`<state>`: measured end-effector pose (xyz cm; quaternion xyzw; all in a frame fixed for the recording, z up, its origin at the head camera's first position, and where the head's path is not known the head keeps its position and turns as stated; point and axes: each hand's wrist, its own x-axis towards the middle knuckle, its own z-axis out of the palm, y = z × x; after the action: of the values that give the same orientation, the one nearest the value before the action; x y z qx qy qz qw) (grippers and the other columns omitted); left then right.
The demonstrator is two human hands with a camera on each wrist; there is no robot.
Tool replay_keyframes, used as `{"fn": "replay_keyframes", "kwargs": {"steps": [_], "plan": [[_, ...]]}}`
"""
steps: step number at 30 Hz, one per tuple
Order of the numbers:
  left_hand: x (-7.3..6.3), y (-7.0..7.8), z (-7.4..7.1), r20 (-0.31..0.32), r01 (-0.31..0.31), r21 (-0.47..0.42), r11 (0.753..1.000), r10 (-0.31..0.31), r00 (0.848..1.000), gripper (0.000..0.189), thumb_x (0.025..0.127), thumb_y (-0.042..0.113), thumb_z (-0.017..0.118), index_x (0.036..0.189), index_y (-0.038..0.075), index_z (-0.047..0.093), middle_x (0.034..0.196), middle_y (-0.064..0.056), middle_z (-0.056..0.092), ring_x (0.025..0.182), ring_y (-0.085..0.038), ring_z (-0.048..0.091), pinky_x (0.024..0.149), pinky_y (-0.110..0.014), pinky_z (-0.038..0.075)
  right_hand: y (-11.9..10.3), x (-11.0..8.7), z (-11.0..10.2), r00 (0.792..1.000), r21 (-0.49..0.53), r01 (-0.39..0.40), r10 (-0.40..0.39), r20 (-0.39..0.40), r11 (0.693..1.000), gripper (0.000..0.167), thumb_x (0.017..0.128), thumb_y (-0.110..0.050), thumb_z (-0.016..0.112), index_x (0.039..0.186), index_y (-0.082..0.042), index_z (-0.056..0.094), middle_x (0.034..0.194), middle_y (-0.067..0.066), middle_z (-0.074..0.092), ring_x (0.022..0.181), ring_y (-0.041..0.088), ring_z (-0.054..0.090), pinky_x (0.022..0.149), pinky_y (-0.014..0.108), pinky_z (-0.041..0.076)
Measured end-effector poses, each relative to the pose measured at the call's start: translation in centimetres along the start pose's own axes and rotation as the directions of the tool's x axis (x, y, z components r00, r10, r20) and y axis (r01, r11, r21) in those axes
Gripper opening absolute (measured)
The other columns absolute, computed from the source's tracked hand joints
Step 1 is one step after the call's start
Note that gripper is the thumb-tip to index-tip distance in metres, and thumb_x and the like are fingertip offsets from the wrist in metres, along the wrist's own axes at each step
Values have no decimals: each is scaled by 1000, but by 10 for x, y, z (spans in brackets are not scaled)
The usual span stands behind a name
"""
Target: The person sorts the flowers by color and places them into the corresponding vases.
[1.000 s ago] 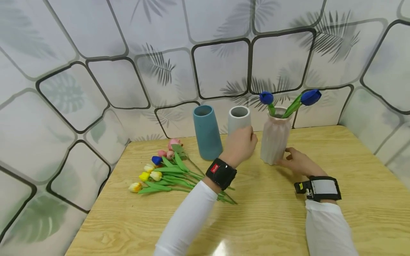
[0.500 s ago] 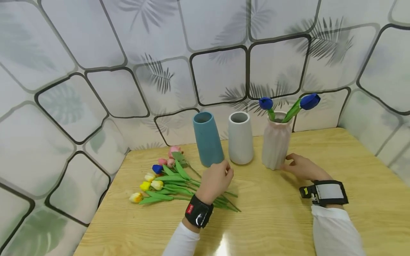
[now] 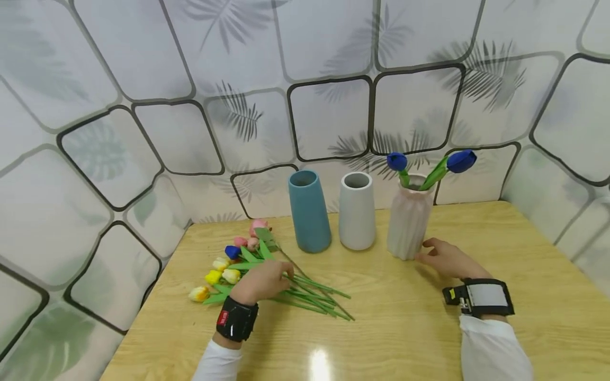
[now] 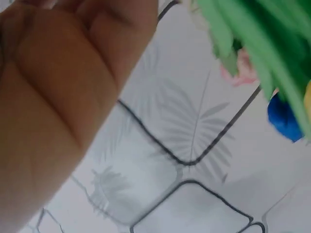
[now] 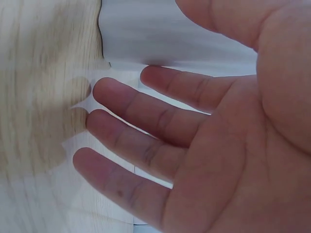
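Note:
My left hand (image 3: 263, 281) hovers over the bunch of artificial tulips, fingers bent loosely. Green leaves (image 4: 272, 43), a pink flower (image 4: 240, 68) and a blue tulip (image 4: 284, 116) show beside it in the left wrist view; its fingertips are mostly cut off there. The bunch's stems (image 3: 314, 299) point right across the table. My right hand (image 3: 450, 258) rests by the foot of the pale pink ribbed vase (image 3: 409, 225), which holds two blue tulips (image 3: 460, 161). Seen from the right wrist, its fingers (image 5: 141, 111) are extended, one tip at the vase wall (image 5: 180, 39).
A blue vase (image 3: 310, 217) and a white vase (image 3: 357, 214) stand upright at the back of the wooden table (image 3: 381, 328), left of the pink one. Behind them rises a patterned wall covering (image 3: 329, 119). Yellow, white and pink flower heads (image 3: 214, 276) lie at left.
My left hand has moved from in front of the white vase, left and toward me, to above the tulip bunch. My right hand stays by the pink vase.

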<state>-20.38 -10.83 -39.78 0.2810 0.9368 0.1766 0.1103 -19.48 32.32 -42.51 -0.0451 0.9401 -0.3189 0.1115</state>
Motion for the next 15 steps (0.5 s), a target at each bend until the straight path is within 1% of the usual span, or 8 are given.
{"fn": "replay_keyframes", "kwargs": {"steps": [1,2,4,5,7,10,12,15], "plan": [[0,-2,4,39,-10,5,1000,10,999,15,92,9,68,107,6,68,95,-6,69,74,-14,57,65,-33,48,0,0,0,1000,-1,2,-2,-3,1000,66,100,-38,57,134,17,42,119,36,59,104,44,61,79,49,54],[1,-2,7,70,-19,5,1000,18,997,16,92,9,69,107,6,67,95,-7,69,74,-15,57,64,-33,48,0,0,0,1000,-3,0,0,-2,1000,66,100,-38,57,134,17,42,119,36,59,104,44,61,79,49,53],[3,-1,14,95,-23,25,999,21,995,18,90,10,72,107,7,67,96,-8,69,75,-15,58,65,-33,48,-1,0,0,1000,-4,-7,7,5,1000,67,101,-39,56,134,18,41,120,37,58,105,45,61,80,50,53],[3,0,17,93,-14,36,999,11,996,18,90,11,73,106,7,67,95,-8,69,73,-15,58,64,-32,48,-1,-1,0,1000,-1,-14,14,10,1000,68,101,-39,56,135,18,41,121,37,57,106,45,60,80,50,53],[5,2,21,58,-7,78,997,3,998,15,89,11,73,102,9,67,94,-6,69,73,-14,59,64,-32,49,-2,-1,-1,999,0,-27,27,23,1000,69,101,-41,55,136,17,40,123,38,56,107,46,59,82,51,53],[6,5,25,23,2,91,996,-4,1000,5,92,11,70,92,11,65,81,-2,64,64,-13,54,57,-29,43,-4,-3,-1,999,4,-37,36,40,999,71,101,-42,54,138,17,38,124,38,55,107,46,60,81,51,53],[5,5,27,14,-11,90,996,10,1000,11,93,10,68,85,12,61,71,1,57,59,-11,48,54,-26,38,-5,-4,-2,998,6,-42,42,50,999,71,101,-42,54,138,17,38,124,38,55,106,45,60,81,51,53],[5,4,28,2,-42,101,994,42,999,20,95,10,66,78,14,56,64,4,47,54,-9,41,51,-24,31,-6,-5,-2,998,-7,-39,39,58,999,70,102,-42,53,136,17,40,123,38,56,106,45,61,81,52,53]]}}
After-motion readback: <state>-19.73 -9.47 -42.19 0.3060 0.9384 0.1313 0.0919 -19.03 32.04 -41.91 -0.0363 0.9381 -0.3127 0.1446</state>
